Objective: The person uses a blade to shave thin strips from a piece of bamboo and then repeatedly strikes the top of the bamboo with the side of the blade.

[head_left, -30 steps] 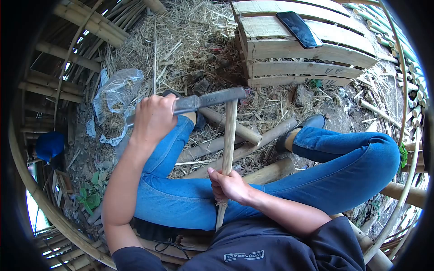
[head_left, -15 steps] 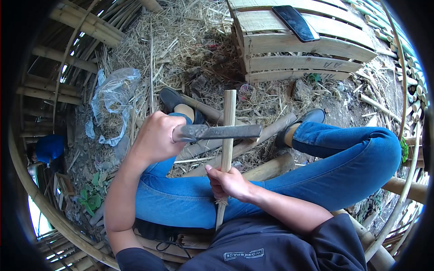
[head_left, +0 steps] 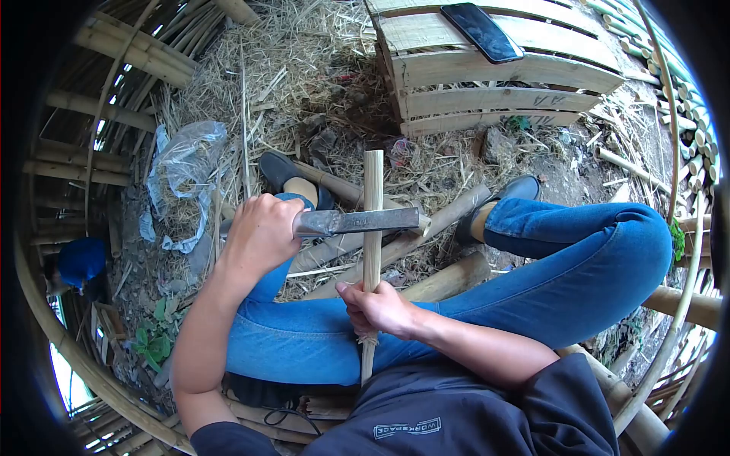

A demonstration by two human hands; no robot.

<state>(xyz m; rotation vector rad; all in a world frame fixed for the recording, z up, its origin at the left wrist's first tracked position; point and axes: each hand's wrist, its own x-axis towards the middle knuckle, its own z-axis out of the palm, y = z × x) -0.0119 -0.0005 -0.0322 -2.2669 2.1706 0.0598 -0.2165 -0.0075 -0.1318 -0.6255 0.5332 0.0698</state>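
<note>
My left hand [head_left: 262, 234] is closed round the handle of a knife [head_left: 365, 222] with a dark, blunt-ended steel blade. That blade lies level and crosses in front of a bamboo stick [head_left: 372, 182] in this view. Lower on the stick, my right hand [head_left: 380, 310] wraps it, thumb pointing up and left. The stick stands nearly upright over my lap, pale and split flat, and curled shavings [head_left: 368, 339] cling to it just under my right hand. Its lower end reaches my dark shirt [head_left: 456, 410].
Bamboo poles [head_left: 449, 280] lie on the straw-covered ground by my feet. A slatted wooden crate [head_left: 502, 99] bears a phone [head_left: 483, 33]. At left are a clear plastic bag [head_left: 186, 163] and a person in blue [head_left: 82, 262]. More bamboo [head_left: 688, 129] is stacked at right.
My left hand has turned slightly, showing more of its back and of the blade's flat side. The blade has shifted a little left across the stick. My right hand keeps its grip.
</note>
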